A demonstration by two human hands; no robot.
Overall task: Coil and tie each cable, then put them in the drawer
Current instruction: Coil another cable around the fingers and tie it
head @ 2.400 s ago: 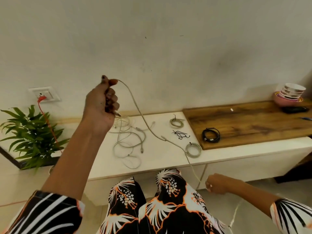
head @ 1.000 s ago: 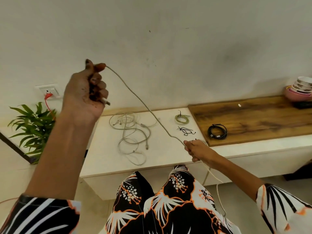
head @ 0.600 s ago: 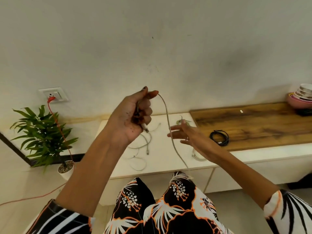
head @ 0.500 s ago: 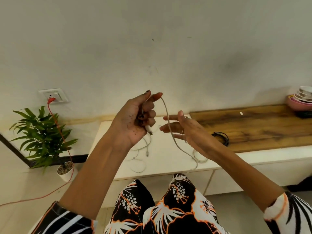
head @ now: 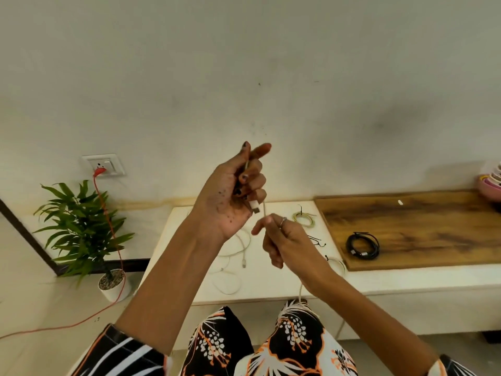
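Observation:
My left hand (head: 238,191) is raised in front of the wall and grips one end of a beige cable (head: 264,208), whose white plug pokes out below my curled fingers. Just beneath it my right hand (head: 282,240) holds the same cable, which drops past my wrist toward my lap. On the white counter (head: 179,267) lie loose white cables (head: 235,253), a tied beige-green coil (head: 305,218), black ties (head: 317,241) and a second pale coil (head: 337,263) partly hidden by my right arm. A tied black coil (head: 362,245) sits on the wooden board (head: 423,229).
A potted plant (head: 81,232) stands on the floor at left. A red cord (head: 108,218) runs from the wall socket (head: 104,165) down across the floor. Stacked pink bowls (head: 490,183) sit at the far right. No drawer front is plainly visible.
My left hand came down and toward the middle with the cable end. My right hand rose from beside my lap, slid up the cable, and now holds it just under my left hand.

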